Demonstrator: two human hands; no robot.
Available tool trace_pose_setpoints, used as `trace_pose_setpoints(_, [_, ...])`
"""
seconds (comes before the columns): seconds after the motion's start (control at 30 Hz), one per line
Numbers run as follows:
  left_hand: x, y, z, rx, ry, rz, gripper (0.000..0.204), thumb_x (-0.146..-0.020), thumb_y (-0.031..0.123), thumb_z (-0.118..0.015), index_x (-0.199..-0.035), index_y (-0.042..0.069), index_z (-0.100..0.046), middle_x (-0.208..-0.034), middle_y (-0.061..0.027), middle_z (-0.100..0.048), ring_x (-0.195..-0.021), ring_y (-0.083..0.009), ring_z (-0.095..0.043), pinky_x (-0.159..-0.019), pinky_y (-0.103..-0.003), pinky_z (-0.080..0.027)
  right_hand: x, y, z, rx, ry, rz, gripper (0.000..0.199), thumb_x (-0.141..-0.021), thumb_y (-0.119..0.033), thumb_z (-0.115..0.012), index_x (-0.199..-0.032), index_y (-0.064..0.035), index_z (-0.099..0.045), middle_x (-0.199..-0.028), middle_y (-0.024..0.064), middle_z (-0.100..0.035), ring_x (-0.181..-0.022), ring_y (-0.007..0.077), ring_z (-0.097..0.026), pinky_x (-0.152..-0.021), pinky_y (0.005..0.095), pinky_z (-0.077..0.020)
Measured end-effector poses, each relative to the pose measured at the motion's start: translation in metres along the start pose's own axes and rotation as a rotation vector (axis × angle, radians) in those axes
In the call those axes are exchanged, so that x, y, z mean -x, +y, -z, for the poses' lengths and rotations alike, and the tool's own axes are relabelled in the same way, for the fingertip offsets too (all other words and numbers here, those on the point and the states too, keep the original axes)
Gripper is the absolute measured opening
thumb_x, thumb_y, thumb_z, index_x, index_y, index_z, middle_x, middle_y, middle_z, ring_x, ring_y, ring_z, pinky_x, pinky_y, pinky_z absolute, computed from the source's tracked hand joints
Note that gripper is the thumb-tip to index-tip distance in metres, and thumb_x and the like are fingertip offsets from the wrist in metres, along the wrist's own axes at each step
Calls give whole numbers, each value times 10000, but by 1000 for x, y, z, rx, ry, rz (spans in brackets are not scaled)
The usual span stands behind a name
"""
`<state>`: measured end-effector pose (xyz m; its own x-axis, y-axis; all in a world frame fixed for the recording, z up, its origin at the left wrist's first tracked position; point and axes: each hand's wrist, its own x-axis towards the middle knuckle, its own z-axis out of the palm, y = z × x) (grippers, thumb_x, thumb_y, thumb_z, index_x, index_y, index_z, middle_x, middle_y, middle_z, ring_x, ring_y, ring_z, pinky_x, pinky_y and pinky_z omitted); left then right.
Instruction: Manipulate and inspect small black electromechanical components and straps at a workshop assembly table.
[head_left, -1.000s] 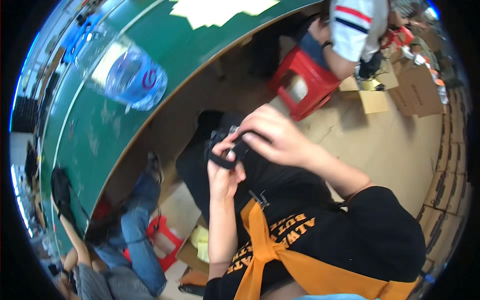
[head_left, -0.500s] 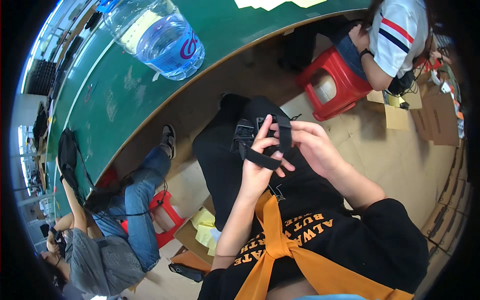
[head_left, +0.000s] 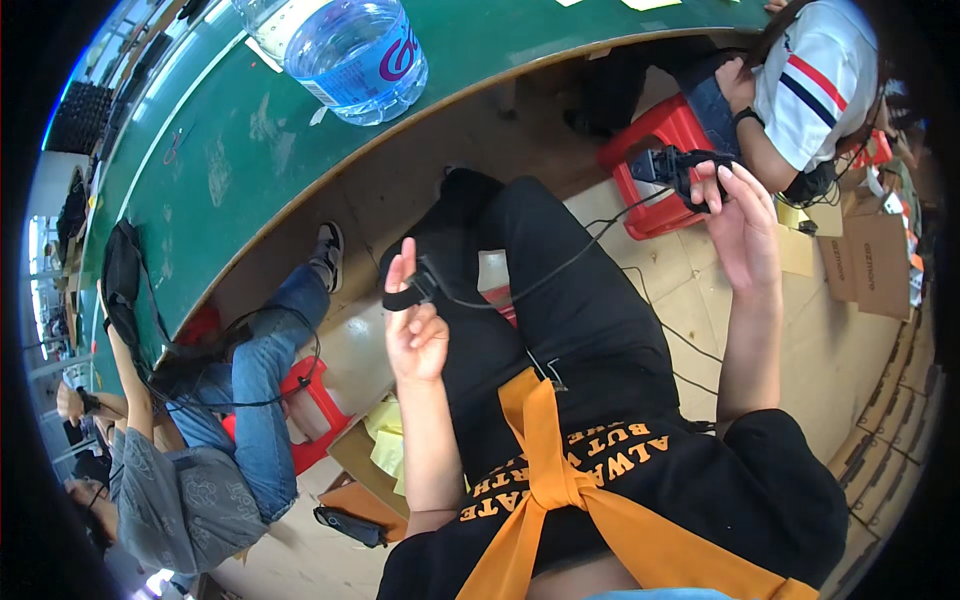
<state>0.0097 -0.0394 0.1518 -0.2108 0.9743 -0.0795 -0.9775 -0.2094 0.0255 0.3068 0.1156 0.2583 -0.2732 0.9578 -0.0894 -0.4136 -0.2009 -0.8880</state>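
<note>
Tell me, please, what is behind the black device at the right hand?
Behind the black device at the right hand is a red stool, showing above and below it. The part directly covered by the device cannot be seen.

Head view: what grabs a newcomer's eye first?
Probably the bright orange sash, knotted over the black shirt at lower centre. Next, the large clear bottle with a blue label, on the green table at upper left. Near the middle, the left grip has a black band around its fingers; the right grip, further right, has a black device at its fingertips.
</note>
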Motion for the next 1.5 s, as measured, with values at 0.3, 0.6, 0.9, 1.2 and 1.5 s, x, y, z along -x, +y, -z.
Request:
trace_pose_setpoints(0.3, [23,28,30,549,215,-73,438,-860,-18,-360,-1293,10,-298,-1385,-72,-256,-731,-196,-601,-514,-231,-538,-3,-5,3,374,131,129,240,-857,-154,-489,-933,52,-587,-693,77,-605,-664,125,-562,-692,249,-435])
trace_pose_setpoints(0.6, [26,8,10,649,21,-150,282,-867,19,-385,-1129,-43,-468,-1331,-53,-363,-584,-161,-557,-478,-210,-528,3,-6,-1,191,-92,11,237,-840,-146,-487,-885,55,-603,-759,115,-625,-704,162,-589,-735,267,-435])
trace_pose_setpoints(0.9, [34,15,25,660,453,-23,299,-873,8,-386,-1159,-67,-425,-1295,-117,-386,-704,-166,-557,-541,-218,-550,0,-10,-6,-400,-245,-240,468,-897,-243,-330,-1205,108,-363,-1172,233,-488,-825,144,-582,-510,204,-448])
trace_pose_setpoints(1.2, [35,2,12,-16,92,32,387,-845,-58,-335,-1228,-27,-382,-1407,-20,-208,-708,-150,-519,-599,-219,-506,-1,10,-9,-854,-562,-248,462,-895,-371,-329,-884,27,-564,-425,16,-329,-646,140,-433,-597,252,-378])
trace_pose_setpoints(1.5, [39,-16,3,356,-85,151,305,-895,156,-395,-1158,0,-399,-869,-103,-587,-421,-138,-499,-328,-191,-430,-10,2,-16,-1083,-1369,112,450,-849,-248,-367,-602,78,-556,-396,80,-460,-410,154,-530,-357,226,-433])
